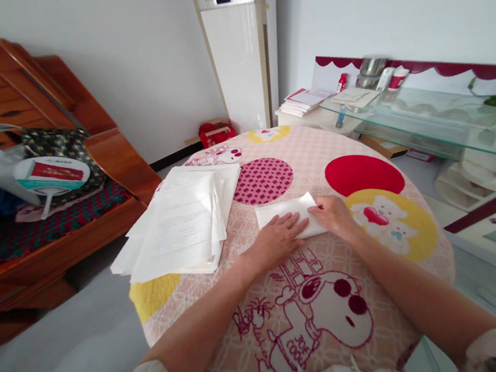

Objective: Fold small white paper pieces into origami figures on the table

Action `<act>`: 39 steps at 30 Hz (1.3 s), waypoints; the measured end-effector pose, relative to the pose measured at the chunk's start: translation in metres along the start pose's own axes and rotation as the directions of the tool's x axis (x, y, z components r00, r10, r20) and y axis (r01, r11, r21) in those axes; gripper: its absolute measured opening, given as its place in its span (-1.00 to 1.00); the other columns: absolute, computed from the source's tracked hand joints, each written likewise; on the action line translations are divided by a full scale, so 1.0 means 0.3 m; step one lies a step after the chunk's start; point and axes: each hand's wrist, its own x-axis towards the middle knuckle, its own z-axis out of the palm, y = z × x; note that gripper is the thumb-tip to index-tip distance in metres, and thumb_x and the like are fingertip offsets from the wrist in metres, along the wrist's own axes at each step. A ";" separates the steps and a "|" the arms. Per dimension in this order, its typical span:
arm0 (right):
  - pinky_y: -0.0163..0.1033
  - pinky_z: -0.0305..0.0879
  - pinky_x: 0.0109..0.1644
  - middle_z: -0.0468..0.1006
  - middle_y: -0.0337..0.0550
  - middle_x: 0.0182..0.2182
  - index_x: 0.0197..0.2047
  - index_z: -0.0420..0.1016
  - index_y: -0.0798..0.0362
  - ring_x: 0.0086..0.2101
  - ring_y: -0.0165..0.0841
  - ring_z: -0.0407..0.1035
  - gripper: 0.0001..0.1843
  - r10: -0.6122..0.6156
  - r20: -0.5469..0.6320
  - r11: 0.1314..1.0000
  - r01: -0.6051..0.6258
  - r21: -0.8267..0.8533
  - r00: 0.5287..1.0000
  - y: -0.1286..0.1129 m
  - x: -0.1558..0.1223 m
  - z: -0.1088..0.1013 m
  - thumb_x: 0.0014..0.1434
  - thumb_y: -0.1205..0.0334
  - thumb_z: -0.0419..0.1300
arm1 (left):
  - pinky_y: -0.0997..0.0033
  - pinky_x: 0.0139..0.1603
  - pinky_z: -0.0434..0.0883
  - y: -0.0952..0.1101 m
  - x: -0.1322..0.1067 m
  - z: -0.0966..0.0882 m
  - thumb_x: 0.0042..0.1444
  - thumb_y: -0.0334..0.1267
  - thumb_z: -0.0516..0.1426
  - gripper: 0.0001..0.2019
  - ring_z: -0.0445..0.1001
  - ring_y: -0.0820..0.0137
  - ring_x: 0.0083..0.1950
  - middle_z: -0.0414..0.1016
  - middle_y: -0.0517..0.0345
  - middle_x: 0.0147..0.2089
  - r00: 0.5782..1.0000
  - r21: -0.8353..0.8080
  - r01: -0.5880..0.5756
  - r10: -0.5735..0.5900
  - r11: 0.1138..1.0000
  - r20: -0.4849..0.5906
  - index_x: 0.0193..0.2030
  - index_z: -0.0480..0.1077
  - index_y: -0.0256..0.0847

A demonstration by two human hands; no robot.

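Observation:
A folded white sheet of paper (285, 209) lies on the round table's patterned cloth (293, 303). My left hand (278, 238) rests flat on the sheet's near edge, fingers stretched out and together. My right hand (335, 214) presses the sheet's right end, fingers curled over the corner as in a pinch. A loose stack of white papers (182, 224) lies to the left of both hands, partly over the table's edge.
A wooden bench (42, 179) with a bag and a hand fan (44, 175) stands at the left. A standing air conditioner (234, 45) is at the back. A glass shelf unit (443, 119) with books, cups and small items runs along the right.

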 end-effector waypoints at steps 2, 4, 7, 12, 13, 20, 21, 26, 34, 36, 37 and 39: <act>-0.20 0.25 -0.23 0.70 0.11 -0.28 -0.19 0.71 0.20 -0.28 -0.18 0.50 -0.71 0.012 -0.006 1.000 -0.011 0.029 1.000 0.004 0.005 0.005 0.26 0.18 0.23 | -0.02 0.48 0.19 0.003 0.010 0.014 0.48 -0.02 -0.01 -0.44 0.19 0.05 0.53 0.16 -0.18 0.54 0.999 0.055 0.017 -0.020 0.998 0.050 0.52 0.12 -0.16; -0.18 0.32 -0.14 0.70 0.14 -0.20 -0.01 0.69 0.23 -0.22 -0.15 0.53 -0.63 0.026 -0.058 0.995 -0.020 0.097 0.998 0.018 0.009 0.015 0.21 0.17 0.28 | -0.03 0.49 0.14 0.002 0.008 0.035 0.49 0.04 -0.05 -0.40 0.12 0.04 0.56 0.07 -0.19 0.57 0.998 0.082 0.040 -0.044 0.996 0.051 0.55 0.06 -0.15; -0.17 0.38 -0.10 0.70 0.07 -0.21 0.25 0.55 0.23 -0.25 -0.17 0.53 -0.39 0.002 -0.130 0.973 0.028 0.227 0.992 0.054 0.006 0.031 0.16 0.17 0.29 | -0.04 0.53 0.05 -0.003 -0.004 0.064 0.50 0.06 -0.10 -0.38 0.03 0.05 0.59 -0.02 -0.15 0.61 0.997 0.087 0.062 -0.065 0.994 0.037 0.57 -0.01 -0.12; -0.17 0.40 -0.16 0.70 -0.01 -0.35 0.02 0.73 0.17 -0.36 -0.21 0.52 -0.56 -0.104 -0.099 0.947 0.128 0.293 0.990 0.097 -0.007 0.039 0.14 0.22 0.21 | -0.05 0.55 -0.03 -0.006 -0.008 0.072 0.50 0.08 -0.15 -0.36 -0.03 0.08 0.61 -0.07 -0.12 0.62 0.997 0.054 0.058 -0.061 0.997 0.054 0.60 -0.08 -0.12; -0.16 0.40 -0.16 0.71 -0.01 -0.34 -0.04 0.75 0.17 -0.35 -0.20 0.53 -0.59 -0.101 -0.102 0.950 0.126 0.286 0.990 0.097 -0.008 0.040 0.13 0.22 0.21 | -0.06 0.55 -0.03 -0.006 -0.007 0.070 0.50 0.08 -0.15 -0.36 -0.03 0.07 0.61 -0.07 -0.13 0.62 0.996 0.050 0.062 -0.065 0.997 0.058 0.60 -0.08 -0.12; -0.18 0.40 -0.15 0.73 0.02 -0.31 -0.08 0.76 0.18 -0.31 -0.18 0.55 -0.62 -0.058 -0.135 0.967 0.089 0.237 0.989 0.074 -0.002 0.046 0.14 0.21 0.23 | -0.09 0.55 -0.04 -0.017 -0.004 0.073 0.50 0.10 -0.18 -0.35 -0.04 0.06 0.62 -0.10 -0.16 0.62 0.996 0.032 0.077 -0.079 0.996 0.048 0.59 -0.06 -0.15; -0.18 0.40 -0.15 0.73 0.02 -0.31 -0.08 0.76 0.18 -0.31 -0.18 0.55 -0.62 -0.051 -0.131 0.970 0.080 0.230 0.990 0.072 -0.002 0.045 0.14 0.20 0.23 | -0.09 0.55 -0.04 -0.019 -0.004 0.074 0.50 0.10 -0.19 -0.35 -0.04 0.06 0.62 -0.10 -0.16 0.62 0.996 0.030 0.074 -0.075 0.997 0.044 0.59 -0.06 -0.15; -0.19 0.39 -0.16 0.73 0.01 -0.32 -0.06 0.76 0.16 -0.32 -0.19 0.55 -0.62 -0.020 -0.116 0.976 0.044 0.212 0.993 0.066 -0.004 0.043 0.14 0.20 0.23 | -0.09 0.56 -0.04 -0.022 -0.003 0.067 0.51 0.08 -0.19 -0.36 -0.06 0.06 0.62 -0.12 -0.17 0.62 0.996 0.027 0.064 -0.066 0.998 0.056 0.59 -0.06 -0.15; -0.19 0.39 -0.14 0.73 -0.02 -0.32 -0.07 0.76 0.16 -0.32 -0.21 0.54 -0.62 -0.010 -0.124 0.979 0.035 0.201 0.992 0.064 -0.005 0.047 0.14 0.22 0.22 | -0.07 0.57 -0.08 -0.018 -0.002 0.047 0.51 0.06 -0.16 -0.37 -0.08 0.07 0.63 -0.13 -0.16 0.63 0.993 0.024 0.071 -0.073 0.997 0.088 0.59 -0.06 -0.16; -0.19 0.39 -0.14 0.72 -0.03 -0.33 -0.09 0.76 0.14 -0.33 -0.22 0.53 -0.63 -0.007 -0.117 0.979 0.031 0.204 0.993 0.065 -0.005 0.047 0.13 0.21 0.22 | -0.07 0.57 -0.08 -0.020 -0.003 0.050 0.51 0.06 -0.17 -0.37 -0.08 0.07 0.63 -0.13 -0.16 0.63 0.995 0.024 0.067 -0.069 0.997 0.079 0.59 -0.06 -0.16; -0.19 0.39 -0.15 0.72 -0.04 -0.33 -0.09 0.76 0.14 -0.33 -0.22 0.53 -0.63 -0.004 -0.111 0.978 0.027 0.209 0.994 0.065 -0.005 0.047 0.13 0.20 0.22 | -0.06 0.56 -0.08 -0.021 -0.004 0.052 0.51 0.07 -0.18 -0.37 -0.08 0.07 0.63 -0.13 -0.16 0.63 0.995 0.022 0.065 -0.066 0.998 0.074 0.59 -0.06 -0.16; -0.19 0.38 -0.16 0.72 -0.05 -0.34 -0.10 0.76 0.13 -0.34 -0.22 0.52 -0.64 -0.001 -0.101 0.976 0.023 0.216 0.995 0.066 -0.004 0.046 0.13 0.19 0.22 | -0.06 0.56 -0.07 -0.025 -0.005 0.056 0.51 0.08 -0.20 -0.37 -0.07 0.07 0.62 -0.12 -0.17 0.63 0.996 0.016 0.061 -0.062 0.998 0.065 0.59 -0.05 -0.16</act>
